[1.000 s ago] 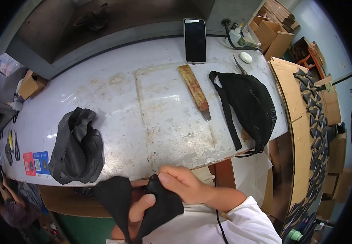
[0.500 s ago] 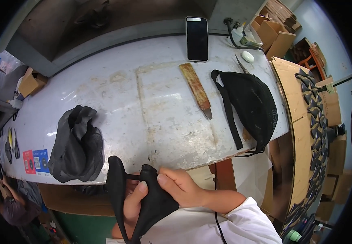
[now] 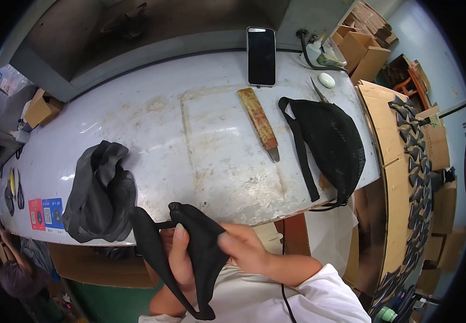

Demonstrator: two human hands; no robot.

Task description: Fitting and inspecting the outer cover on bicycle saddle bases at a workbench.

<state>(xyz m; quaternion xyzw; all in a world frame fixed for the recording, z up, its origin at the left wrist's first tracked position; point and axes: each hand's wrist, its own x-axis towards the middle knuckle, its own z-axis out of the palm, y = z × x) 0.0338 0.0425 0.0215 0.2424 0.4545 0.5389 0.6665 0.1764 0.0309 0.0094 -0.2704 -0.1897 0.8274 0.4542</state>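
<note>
Above my lap, at the table's front edge, both hands hold a soft black piece shaped like a shoe upper (image 3: 203, 253). Its two long flaps are joined by a narrow strip near the top. My left hand (image 3: 179, 258) reaches between the flaps, thumb up against the inner side and other fingers mostly hidden. The right edge is gripped by my right hand (image 3: 246, 247), its thumb and fingers closed and the fingertips slightly blurred. A crumpled dark grey bundle of thin material (image 3: 101, 194) lies on the table just left of the piece.
On the worn white table (image 3: 157, 140) lie a flat knife with a rusty-brown handle (image 3: 257, 118), a black pouch with a strap (image 3: 327, 142) and a phone (image 3: 261, 56). At right, a cardboard sheet (image 3: 394, 188) bears rows of dark pointed pieces. Another person (image 3: 23, 274) is at far left.
The black piece has tilted and shifted slightly left, its flaps spreading wider at the top. My right hand has moved from its top down to the right edge.
</note>
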